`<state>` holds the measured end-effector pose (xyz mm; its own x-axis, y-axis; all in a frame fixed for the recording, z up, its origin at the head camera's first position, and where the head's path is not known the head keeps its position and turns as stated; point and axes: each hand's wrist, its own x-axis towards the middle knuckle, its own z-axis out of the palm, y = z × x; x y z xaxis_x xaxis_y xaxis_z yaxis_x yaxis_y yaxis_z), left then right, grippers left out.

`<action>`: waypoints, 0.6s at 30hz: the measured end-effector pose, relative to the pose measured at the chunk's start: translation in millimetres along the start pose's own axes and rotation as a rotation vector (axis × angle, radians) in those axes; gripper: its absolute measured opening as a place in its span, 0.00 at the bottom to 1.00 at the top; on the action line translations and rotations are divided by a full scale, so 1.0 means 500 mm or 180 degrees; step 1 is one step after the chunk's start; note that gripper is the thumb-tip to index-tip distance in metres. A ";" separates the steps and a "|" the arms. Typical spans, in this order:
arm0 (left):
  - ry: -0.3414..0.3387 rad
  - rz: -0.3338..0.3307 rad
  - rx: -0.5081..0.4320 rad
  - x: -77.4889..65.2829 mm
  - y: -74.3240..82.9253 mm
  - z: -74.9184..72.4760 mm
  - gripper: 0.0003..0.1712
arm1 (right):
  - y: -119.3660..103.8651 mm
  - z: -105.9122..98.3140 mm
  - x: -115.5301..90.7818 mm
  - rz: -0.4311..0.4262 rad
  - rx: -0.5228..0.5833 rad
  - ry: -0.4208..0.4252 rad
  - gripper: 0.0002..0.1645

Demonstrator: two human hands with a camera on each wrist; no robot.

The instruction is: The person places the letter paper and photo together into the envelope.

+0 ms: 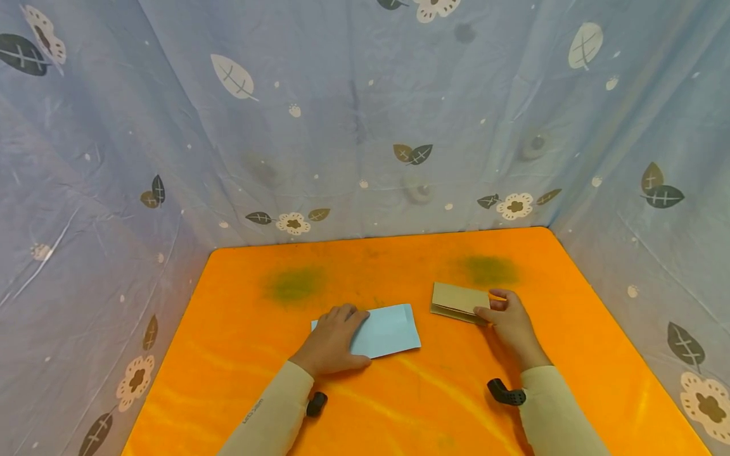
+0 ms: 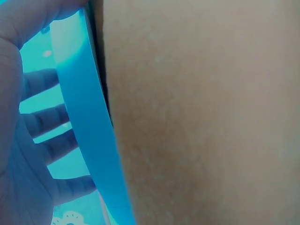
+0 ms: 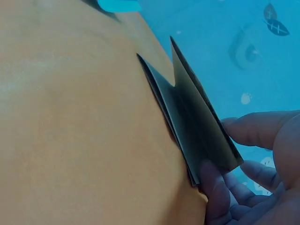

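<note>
A light blue folded paper lies on the orange table, its left part covered by my left hand. That hand rests over it with fingers fairly straight and spread, thumb near the front edge. In the left wrist view the fingertips meet the long edge of the blue paper. To the right, my right hand pinches the right end of a tan folded paper between thumb and fingers. The right wrist view shows this tan paper partly unfolded, its two flaps standing apart in a V.
The orange table has two greenish stains toward its back. A blue-grey curtain with leaf and flower prints encloses the back and both sides. Black camera mounts stick out from the wrists.
</note>
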<state>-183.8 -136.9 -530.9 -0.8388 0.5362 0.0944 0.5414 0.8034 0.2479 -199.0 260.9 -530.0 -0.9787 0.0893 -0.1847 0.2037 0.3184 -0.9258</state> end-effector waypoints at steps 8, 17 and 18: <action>0.0050 0.0039 -0.0022 -0.001 0.001 0.001 0.51 | -0.006 0.003 -0.009 -0.0093 -0.0108 0.0137 0.39; 0.0014 0.0001 -0.0031 -0.002 0.001 0.001 0.51 | -0.004 0.016 -0.014 -0.0271 0.0023 0.0396 0.35; 0.0007 -0.0005 -0.0030 -0.003 0.001 0.001 0.51 | -0.004 0.016 -0.014 -0.0283 0.0030 0.0416 0.35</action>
<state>-182.4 -137.1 -531.2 -0.8398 0.5343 0.0963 0.5395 0.8018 0.2570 -192.9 252.0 -529.7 -0.9813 0.1835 -0.0578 0.1155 0.3217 -0.9398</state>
